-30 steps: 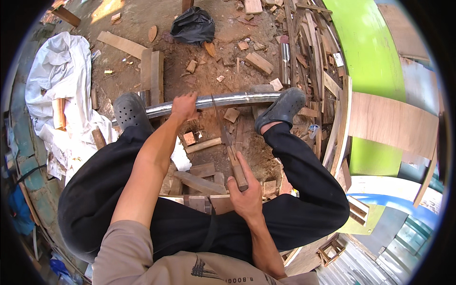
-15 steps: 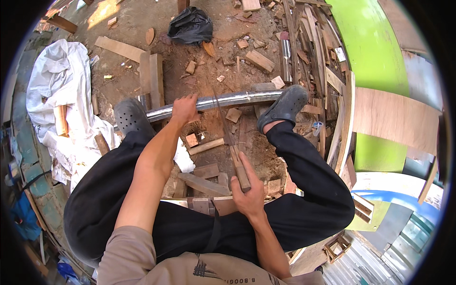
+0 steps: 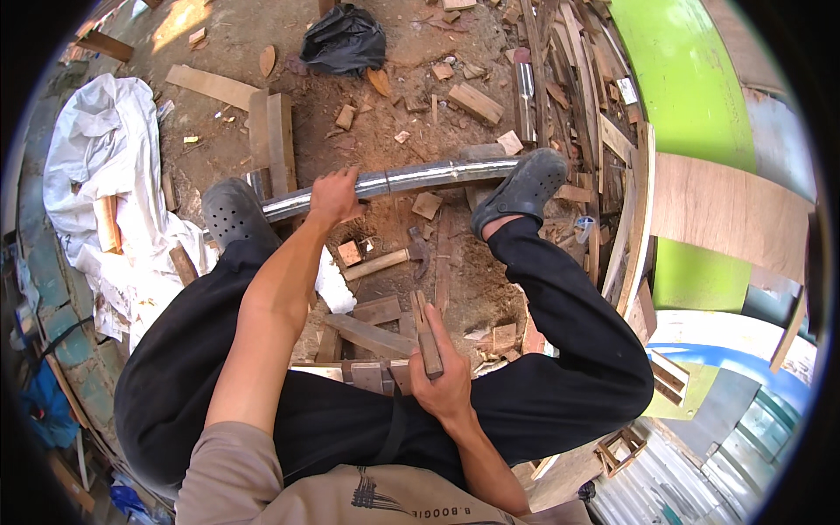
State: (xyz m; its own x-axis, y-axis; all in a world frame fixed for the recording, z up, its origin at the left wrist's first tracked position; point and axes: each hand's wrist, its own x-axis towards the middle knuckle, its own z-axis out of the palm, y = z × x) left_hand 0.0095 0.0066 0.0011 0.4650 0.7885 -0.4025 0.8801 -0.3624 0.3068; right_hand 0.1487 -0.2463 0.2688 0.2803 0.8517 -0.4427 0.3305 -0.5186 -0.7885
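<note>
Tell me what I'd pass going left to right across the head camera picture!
White sheet → dark left shoe → left hand → right hand holding a wooden handle → dark right shoe → wide wooden panel.

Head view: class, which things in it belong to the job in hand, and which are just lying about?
In use, it seems:
long, silvery, metallic-looking bar, gripped by the left hand
brown wooden-handled tool, held in the right hand

Apparently just lying about:
crumpled black plastic bag
crumpled white sheet
hammer with pale wooden handle
brown rectangular wood block
</note>
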